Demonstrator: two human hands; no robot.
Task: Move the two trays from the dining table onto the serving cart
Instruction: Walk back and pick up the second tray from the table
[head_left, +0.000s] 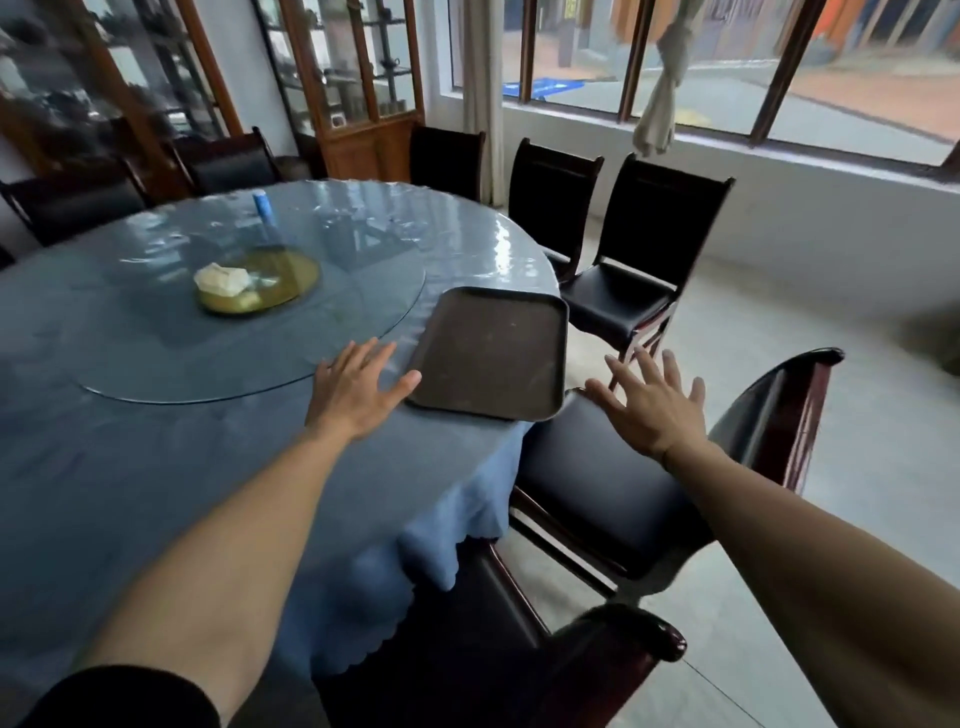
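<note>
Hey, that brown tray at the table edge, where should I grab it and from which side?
Grip the brown tray by its two long raised rims, left hand on the table side, right hand on the side overhanging the dining table edge, where fingers can probably slip underneath.

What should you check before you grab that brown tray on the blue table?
1. Tray empty: ok.
2. Tray resting fully on the table: not ok, its right edge pokes past the rim.
3. Left hand open, thumb by the tray's near-left corner: ok.
4. Right hand open: ok, but it is over a chair, apart from the tray.
5. Second tray in sight: not ok.
6. Serving cart in sight: not ok.
</note>
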